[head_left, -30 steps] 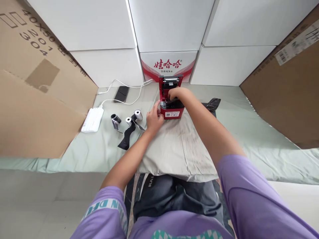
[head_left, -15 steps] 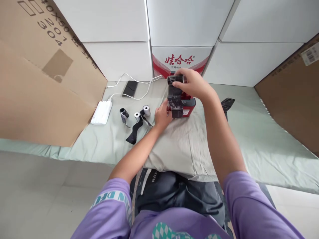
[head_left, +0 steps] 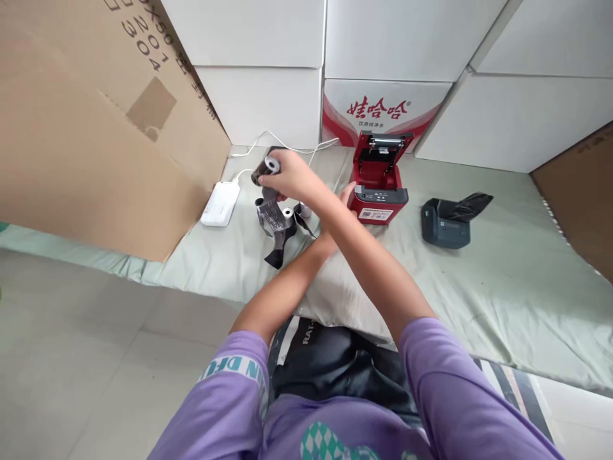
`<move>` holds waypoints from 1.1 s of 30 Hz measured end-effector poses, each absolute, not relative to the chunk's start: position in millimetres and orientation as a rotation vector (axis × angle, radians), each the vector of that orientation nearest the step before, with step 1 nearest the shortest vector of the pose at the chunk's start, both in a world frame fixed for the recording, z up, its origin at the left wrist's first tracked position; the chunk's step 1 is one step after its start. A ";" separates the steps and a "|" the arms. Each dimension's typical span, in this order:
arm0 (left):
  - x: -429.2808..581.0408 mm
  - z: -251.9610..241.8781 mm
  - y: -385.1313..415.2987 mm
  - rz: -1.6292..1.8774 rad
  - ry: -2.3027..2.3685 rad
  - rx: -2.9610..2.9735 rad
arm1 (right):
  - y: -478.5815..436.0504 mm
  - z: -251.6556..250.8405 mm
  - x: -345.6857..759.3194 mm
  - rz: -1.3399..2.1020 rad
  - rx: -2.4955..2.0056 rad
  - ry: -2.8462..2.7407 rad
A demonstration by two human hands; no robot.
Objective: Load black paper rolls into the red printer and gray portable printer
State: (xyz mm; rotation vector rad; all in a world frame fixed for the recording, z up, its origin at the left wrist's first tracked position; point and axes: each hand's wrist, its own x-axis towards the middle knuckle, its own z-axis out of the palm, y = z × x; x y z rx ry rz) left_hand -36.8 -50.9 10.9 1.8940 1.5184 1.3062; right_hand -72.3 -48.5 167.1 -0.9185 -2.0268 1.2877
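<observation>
My right hand (head_left: 290, 179) reaches across to the left and is closed on a small roll (head_left: 269, 167) whose dark ribbon (head_left: 269, 214) hangs down from it. Below it, two more small rolls (head_left: 288, 213) and a loose dark strip (head_left: 278, 250) lie on the pale green mat (head_left: 479, 287). A red printer (head_left: 378, 195) stands at the back with its lid open. My left hand (head_left: 348, 190) is at the printer's left side, mostly hidden behind my right forearm.
A white power bank (head_left: 220, 204) with white cables lies left of the rolls. A dark grey device (head_left: 443, 223) with black film sits right of the printer. Cardboard sheets (head_left: 96, 128) lean at both sides, with white boxes (head_left: 268, 38) along the back. A grey cushion (head_left: 335, 287) lies before me.
My right hand lifted the dark-ribboned roll out of the red printer and carried it left, over the other rolls. The view has swung left. My left hand stays by the printer.
</observation>
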 end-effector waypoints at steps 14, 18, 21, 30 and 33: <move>-34.5 11.4 -48.9 1.284 1.555 1.929 | -32.8 137.3 -92.5 1.366 -1.266 -1.848; -32.7 9.1 -48.8 1.324 1.587 1.942 | -35.8 129.4 -93.8 1.237 -1.316 -1.937; -31.7 9.7 -50.2 1.336 1.618 1.922 | -41.1 122.9 -96.7 1.141 -1.333 -2.015; -32.3 14.1 -52.4 1.279 1.630 1.938 | -48.9 124.3 -96.5 0.672 -1.567 -2.190; -31.8 16.2 -54.1 1.273 1.647 1.937 | -49.0 123.1 -96.0 0.603 -1.603 -2.265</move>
